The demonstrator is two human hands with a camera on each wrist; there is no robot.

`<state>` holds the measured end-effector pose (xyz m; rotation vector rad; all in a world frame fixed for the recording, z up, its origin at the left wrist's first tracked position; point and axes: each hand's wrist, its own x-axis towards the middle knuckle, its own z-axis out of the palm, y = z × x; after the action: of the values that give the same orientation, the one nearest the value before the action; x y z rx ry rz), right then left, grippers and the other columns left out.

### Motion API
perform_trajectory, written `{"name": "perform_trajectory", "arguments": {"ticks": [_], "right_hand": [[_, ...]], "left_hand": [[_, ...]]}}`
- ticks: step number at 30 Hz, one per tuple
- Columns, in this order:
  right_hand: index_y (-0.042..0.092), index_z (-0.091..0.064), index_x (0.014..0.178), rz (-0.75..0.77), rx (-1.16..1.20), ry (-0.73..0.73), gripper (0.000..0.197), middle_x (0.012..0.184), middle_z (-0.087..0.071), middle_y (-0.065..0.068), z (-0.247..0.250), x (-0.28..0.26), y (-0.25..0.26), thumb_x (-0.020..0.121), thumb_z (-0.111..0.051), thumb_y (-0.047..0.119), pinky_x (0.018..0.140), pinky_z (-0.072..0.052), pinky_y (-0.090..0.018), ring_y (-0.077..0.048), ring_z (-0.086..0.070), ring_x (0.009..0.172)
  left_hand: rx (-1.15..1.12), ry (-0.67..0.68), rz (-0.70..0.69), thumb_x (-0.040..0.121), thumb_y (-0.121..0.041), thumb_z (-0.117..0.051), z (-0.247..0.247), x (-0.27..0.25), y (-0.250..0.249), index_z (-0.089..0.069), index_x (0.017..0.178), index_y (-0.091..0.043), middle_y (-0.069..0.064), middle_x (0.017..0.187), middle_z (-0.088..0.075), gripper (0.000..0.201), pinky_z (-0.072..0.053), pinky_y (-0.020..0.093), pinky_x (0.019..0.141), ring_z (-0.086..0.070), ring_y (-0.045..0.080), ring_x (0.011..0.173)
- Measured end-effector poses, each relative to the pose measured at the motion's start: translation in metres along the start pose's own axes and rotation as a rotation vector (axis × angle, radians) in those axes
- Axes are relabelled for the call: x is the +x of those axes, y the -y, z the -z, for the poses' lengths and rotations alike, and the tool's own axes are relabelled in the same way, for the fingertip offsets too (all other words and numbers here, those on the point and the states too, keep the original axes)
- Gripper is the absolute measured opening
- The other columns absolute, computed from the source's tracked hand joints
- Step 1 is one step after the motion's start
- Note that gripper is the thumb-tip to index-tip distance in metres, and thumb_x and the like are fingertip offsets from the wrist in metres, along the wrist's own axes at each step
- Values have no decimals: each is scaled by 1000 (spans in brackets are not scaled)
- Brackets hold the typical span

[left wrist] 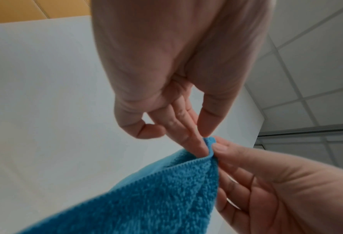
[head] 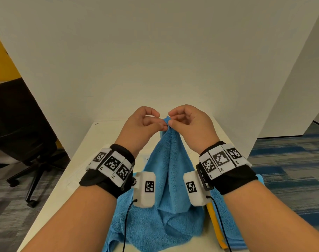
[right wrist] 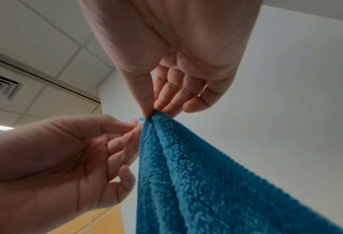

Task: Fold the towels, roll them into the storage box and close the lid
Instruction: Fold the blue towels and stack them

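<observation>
The blue towel point(head: 170, 171) hangs lengthwise from its raised corner down to the table point(head: 86, 151), fluffy and creased. Left hand point(head: 142, 124) and right hand point(head: 189, 124) both pinch that corner.

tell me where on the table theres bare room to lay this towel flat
Bare table lies left of the lifted blue towel, out to its left edge, and a strip beyond both hands by the wall. The near middle and right are crowded: towel folds, a yellow object, more blue cloth.

Fluffy blue terry-cloth towel point(head: 170, 171), matt smooth white table point(head: 93, 150), plastic wrist cams.
</observation>
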<state>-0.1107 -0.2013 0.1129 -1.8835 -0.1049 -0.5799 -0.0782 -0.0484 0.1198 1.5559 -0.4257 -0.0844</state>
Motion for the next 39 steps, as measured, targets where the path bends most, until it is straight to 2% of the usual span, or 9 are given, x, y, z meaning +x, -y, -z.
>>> {"name": "perform_trajectory", "arguments": {"ticks": [5, 7, 13, 18, 21, 25, 29, 33, 39], "right_hand": [[30, -63, 92, 45, 48, 60, 22, 89, -65, 13, -2, -5, 4, 87, -64, 9, 80, -53, -25, -2, -64, 79], [31, -61, 94, 54, 63, 71, 26, 92, -63, 15, -2, -6, 4, 88, -60, 6, 80, -51, -22, -2, -62, 80], [30, -60, 95, 84, 95, 79, 26, 93, -65, 14, -2, -4, 4, 87, -61, 5, 84, -53, -29, -7, -63, 89], [23, -62, 93, 64, -7, 24, 7, 90, -65, 16, -8, -8, -1, 88, -64, 18, 80, -48, -17, 3, -60, 84], [23, -62, 93, 56, -114, 34, 7, 91, -65, 16, -10, -12, -4, 88, -65, 27, 80, -47, -16, 4, -60, 87], [26, -62, 91, 37, -182, 104, 15, 95, -66, 14, -10, -14, -3, 86, -65, 39, 86, -48, -24, 1, -60, 95], [24, -65, 97, 44, -244, 165, 27, 102, -65, 9, -13, -14, 0, 84, -63, 47, 91, -47, -31, -6, -58, 101], [18, -69, 98, 4, -240, 187, 18, 100, -67, 5, -14, -14, 6, 87, -63, 32, 85, -47, -25, -8, -59, 95], [12, -69, 94, -36, -253, 347, 16, 100, -65, 1, -9, -11, 0, 84, -68, 24, 87, -49, -32, -14, -61, 95]], "left_hand": [[17, -44, -56, 81, -2, -72, 1, 3, 3, -58, 94, -14, 5, 75, -72, 22, -53, 30, 81, -67, 20, 78], [83, -51, -73, 82, -6, -73, 3, 4, 3, -63, 99, -16, 6, 75, -70, 22, -52, 35, 83, -64, 20, 75], [305, -24, -118, 86, -25, -70, 9, 8, 4, -69, 85, -24, -9, 75, -59, 1, -39, 22, 62, -46, 6, 60], [444, -48, -189, 87, -25, -68, 13, 13, -1, -62, 78, -26, -10, 89, -64, 11, -44, 22, 76, -58, 4, 84], [471, -34, -234, 88, -21, -66, 15, 16, -8, -62, 84, -19, -8, 75, -61, 7, -42, 15, 67, -54, 0, 72], [524, -9, -265, 89, -24, -64, 18, 17, -11, -62, 86, -26, -2, 67, -53, 4, -35, 13, 52, -42, 1, 55], [596, 71, -315, 90, -26, -63, 20, 14, -17, -61, 83, -39, -8, 73, -54, 15, -36, 8, 56, -45, -1, 58], [677, 140, -381, 92, -25, -61, 21, 14, -26, -57, 86, -44, -10, 84, -55, 21, -36, 7, 64, -47, -5, 67], [686, 161, -397, 95, -22, -57, 37, 14, -35, -55, 90, -45, -10, 94, -60, 23, -37, 3, 70, -50, -5, 76]]}}
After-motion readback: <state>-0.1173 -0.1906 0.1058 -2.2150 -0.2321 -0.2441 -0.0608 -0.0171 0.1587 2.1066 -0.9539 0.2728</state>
